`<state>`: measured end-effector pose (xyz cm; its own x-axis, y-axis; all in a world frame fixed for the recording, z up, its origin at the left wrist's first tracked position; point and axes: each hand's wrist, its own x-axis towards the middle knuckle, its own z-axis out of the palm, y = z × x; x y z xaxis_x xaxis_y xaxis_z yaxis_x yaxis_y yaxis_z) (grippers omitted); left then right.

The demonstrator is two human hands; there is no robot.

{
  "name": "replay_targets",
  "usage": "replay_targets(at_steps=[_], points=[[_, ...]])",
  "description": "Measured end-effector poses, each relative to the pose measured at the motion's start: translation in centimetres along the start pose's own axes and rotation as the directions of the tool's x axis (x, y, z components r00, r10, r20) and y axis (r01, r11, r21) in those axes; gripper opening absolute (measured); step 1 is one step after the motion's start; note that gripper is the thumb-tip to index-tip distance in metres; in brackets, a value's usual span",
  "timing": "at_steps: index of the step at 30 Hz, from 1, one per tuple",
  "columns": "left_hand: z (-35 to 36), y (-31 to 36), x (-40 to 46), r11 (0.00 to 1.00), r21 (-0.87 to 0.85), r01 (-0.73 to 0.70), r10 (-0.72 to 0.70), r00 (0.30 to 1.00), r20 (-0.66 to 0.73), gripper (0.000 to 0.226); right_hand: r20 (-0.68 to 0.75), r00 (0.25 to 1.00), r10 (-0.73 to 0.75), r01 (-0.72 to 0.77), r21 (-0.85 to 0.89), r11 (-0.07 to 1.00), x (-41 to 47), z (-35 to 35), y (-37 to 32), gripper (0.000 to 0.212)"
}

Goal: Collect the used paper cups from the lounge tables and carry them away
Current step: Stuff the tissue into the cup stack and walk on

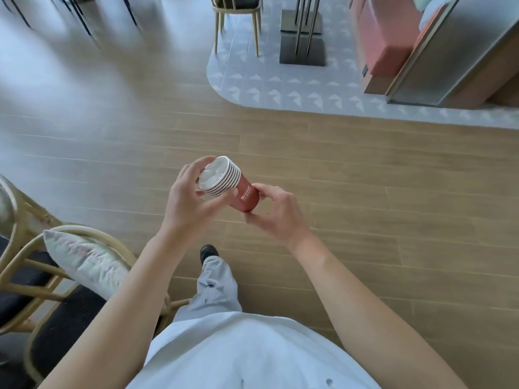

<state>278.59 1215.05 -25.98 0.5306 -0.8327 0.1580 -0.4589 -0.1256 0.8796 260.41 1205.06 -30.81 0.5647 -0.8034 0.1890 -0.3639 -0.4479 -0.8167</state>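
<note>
We see a stack of red paper cups (pixel 230 185) nested one inside another, its white rims bunched at the upper left end and its base pointing down to the right. The stack lies tilted in mid-air above the wooden floor (pixel 365 175), held between both hands in front of the person's body. The left hand (pixel 191 197) has its grip curled round the rim end, thumb below and fingers over the open mouth. The right hand (pixel 276 213) pinches the base end, fingers and thumb wrapped on the red wall near a white printed logo we cannot read. Below the hands we see a pale trouser leg (pixel 216 287) and a dark shoe (pixel 209 252). At the lower left stands a rattan chair (pixel 19 220) with a pale cushion (pixel 84 262) on its dark seat. Farther off, a patterned grey tiled area (pixel 280 88) carries another chair (pixel 236 21) and a dark metal table base (pixel 302 37).
</note>
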Motion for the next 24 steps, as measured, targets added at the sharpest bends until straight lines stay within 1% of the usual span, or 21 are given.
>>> replay_targets(at_steps=[6, 9, 13, 18, 21, 24], points=[[0.0, -2.6, 9.0, 1.0, -0.025, -0.01, 0.01, 1.0, 0.013, 0.075, -0.037, 0.999, 0.019, -0.02, -0.044, 0.999, 8.6, 1.7, 1.2, 0.056], [-1.6, -3.9, 14.8, 0.999, -0.029, -0.02, 0.02, 0.999, 0.028, 0.076, -0.062, 0.998, 0.019, -0.023, -0.061, 0.998, 13.8, 3.4, 0.5, 0.055], [-5.1, -5.9, 21.4, 0.999, -0.034, -0.026, 0.027, 0.999, 0.039, 0.078, -0.062, 0.998, 0.015, -0.019, -0.07, 0.997, 20.6, 6.3, -1.4, 0.053], [-10.1, -9.0, 28.0, 0.999, -0.043, -0.017, 0.017, 1.0, 0.0, 0.077, -0.008, 1.0, -0.019, 0.018, -0.087, 0.996, 28.2, 10.7, -4.0, 0.053], [-12.6, -10.9, 30.6, 0.999, -0.042, 0.004, -0.006, 0.998, -0.058, 0.074, 0.04, 0.998, -0.039, 0.042, -0.083, 0.996, 32.0, 13.3, -5.0, 0.055], [-14.6, -12.4, 32.2, 0.998, -0.052, 0.041, -0.047, 0.993, -0.11, 0.077, 0.097, 0.993, -0.069, 0.076, -0.065, 0.995, 35.1, 15.7, -5.7, 0.053]])
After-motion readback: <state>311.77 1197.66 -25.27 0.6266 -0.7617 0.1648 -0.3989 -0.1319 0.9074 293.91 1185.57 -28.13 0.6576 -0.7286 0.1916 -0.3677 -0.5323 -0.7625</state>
